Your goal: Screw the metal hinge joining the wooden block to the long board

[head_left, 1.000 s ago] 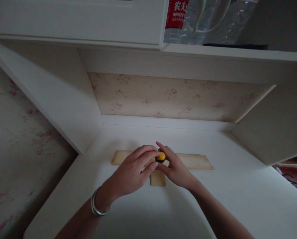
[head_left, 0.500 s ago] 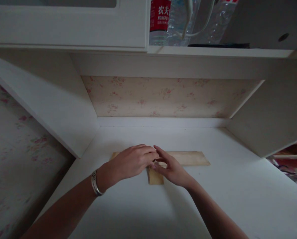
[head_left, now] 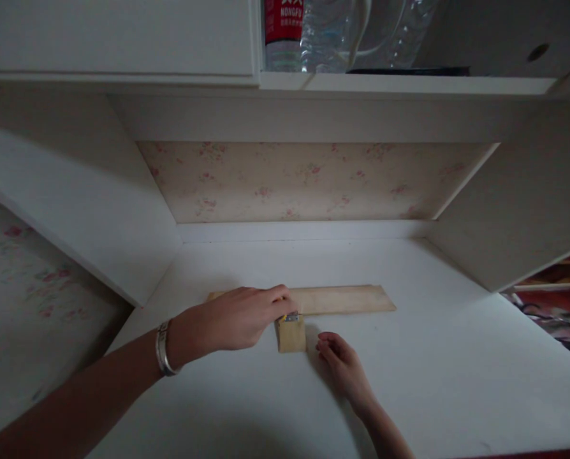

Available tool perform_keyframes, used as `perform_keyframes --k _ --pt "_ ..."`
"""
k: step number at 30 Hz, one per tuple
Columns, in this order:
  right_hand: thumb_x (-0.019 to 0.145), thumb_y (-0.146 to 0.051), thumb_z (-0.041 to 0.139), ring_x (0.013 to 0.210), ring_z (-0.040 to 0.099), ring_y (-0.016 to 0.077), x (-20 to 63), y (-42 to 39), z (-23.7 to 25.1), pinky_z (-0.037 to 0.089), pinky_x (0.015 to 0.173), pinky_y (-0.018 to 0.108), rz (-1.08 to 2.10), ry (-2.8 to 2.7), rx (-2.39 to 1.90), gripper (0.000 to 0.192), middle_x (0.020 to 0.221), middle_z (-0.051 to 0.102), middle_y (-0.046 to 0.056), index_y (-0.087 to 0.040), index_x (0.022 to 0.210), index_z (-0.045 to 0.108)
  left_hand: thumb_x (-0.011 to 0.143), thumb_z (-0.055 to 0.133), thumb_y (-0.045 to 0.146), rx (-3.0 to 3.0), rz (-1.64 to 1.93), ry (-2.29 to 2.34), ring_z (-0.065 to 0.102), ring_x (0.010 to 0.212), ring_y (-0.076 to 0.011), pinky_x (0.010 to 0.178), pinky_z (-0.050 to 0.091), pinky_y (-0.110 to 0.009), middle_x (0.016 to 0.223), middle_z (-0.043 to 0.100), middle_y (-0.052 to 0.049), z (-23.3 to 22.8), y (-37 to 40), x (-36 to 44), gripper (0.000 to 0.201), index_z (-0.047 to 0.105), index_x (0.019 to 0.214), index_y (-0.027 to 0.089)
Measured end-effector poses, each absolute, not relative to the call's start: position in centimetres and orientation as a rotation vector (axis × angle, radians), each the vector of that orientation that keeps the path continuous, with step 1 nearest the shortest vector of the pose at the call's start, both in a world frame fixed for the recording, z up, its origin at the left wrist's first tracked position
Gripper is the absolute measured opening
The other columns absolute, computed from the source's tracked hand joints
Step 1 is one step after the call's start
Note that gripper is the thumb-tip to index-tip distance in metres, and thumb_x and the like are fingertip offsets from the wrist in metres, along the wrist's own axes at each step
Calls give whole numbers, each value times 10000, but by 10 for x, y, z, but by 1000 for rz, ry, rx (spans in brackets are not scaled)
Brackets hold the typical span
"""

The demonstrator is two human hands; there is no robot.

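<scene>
A long, flat tan strip [head_left: 342,300], perhaps wood or card, lies across the white tabletop. Below it, a short tan piece [head_left: 292,336] stands out toward me, with a small yellow-and-grey patterned bit [head_left: 291,317] at its upper edge. My left hand [head_left: 251,315], a silver bangle at its wrist, covers the strip's left part; its thumb and fingers close at the joint of the two pieces, and what they grip is partly hidden. To the right of the short piece, apart from it, my right hand [head_left: 342,366] hovers with curled fingers pressed together; their contents cannot be made out.
White side panels [head_left: 500,204] flank the tabletop [head_left: 409,370]. Overhead, a shelf [head_left: 409,84] holds plastic bottles, one with a red label [head_left: 284,22], beside a white cabinet door [head_left: 122,38]. Floral wallpaper [head_left: 275,182] covers the back.
My right hand has left the joint and drawn back to the right and toward me, its fingers now curled together. My left hand stays at the joint. The view has shifted slightly.
</scene>
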State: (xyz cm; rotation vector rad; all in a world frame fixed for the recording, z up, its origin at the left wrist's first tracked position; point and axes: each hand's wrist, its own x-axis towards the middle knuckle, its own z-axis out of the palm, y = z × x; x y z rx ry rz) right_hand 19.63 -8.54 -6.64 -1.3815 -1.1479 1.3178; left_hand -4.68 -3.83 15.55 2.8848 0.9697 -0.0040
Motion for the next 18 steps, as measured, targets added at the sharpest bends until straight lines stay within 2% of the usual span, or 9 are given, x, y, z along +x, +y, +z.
perform_keyframes --k 3,6,8,10,13,15,18 --pt "823 -505 536 741 571 195 198 -89 -69 453 682 312 1278 -1210 -1382 343 799 619 38 -197 964 589 907 493 285 2893 -25 1097 589 682 -163 611 452 -286 998 557 -34 151 -36 -48 161 519 1059 242" --pt "842 -510 500 710 557 193 195 -91 -63 433 649 298 1182 -1331 -1415 346 765 614 34 -190 912 612 895 493 459 2878 22 1272 596 711 -194 615 459 -306 948 559 -51 146 -37 -45 290 526 1034 207" --pt "855 -501 480 710 558 191 192 -92 -58 421 648 292 1118 -1417 -1435 346 767 625 36 -188 881 622 877 530 441 2871 60 1265 595 720 -183 610 461 -300 1061 529 -61 147 -40 -43 319 499 1101 217" --pt "860 -492 474 715 568 192 188 -93 -54 416 648 285 1082 -1478 -1452 339 778 644 38 -192 867 630 861 566 340 2873 44 1152 584 687 -149 593 456 -285 1173 475 -53 151 -42 -43 326 466 1159 253" --pt "857 -482 477 700 580 198 184 -95 -52 416 625 279 1035 -1537 -1489 323 779 661 40 -204 864 641 869 536 235 2876 -46 1026 579 661 -132 582 444 -268 1124 507 -17 156 -41 -42 250 485 1109 281" --pt "863 -465 469 693 584 200 184 -97 -52 418 616 280 1002 -1566 -1501 307 786 666 42 -211 871 642 874 548 320 2880 -74 1111 592 698 -164 599 448 -276 1017 550 -22 155 -37 -40 179 511 1035 250" --pt "875 -433 452 684 581 197 184 -99 -52 421 619 283 972 -1598 -1494 285 779 664 41 -214 866 634 857 552 479 2886 -23 1318 601 742 -202 615 460 -296 980 559 -51 150 -30 -34 321 516 1020 205"
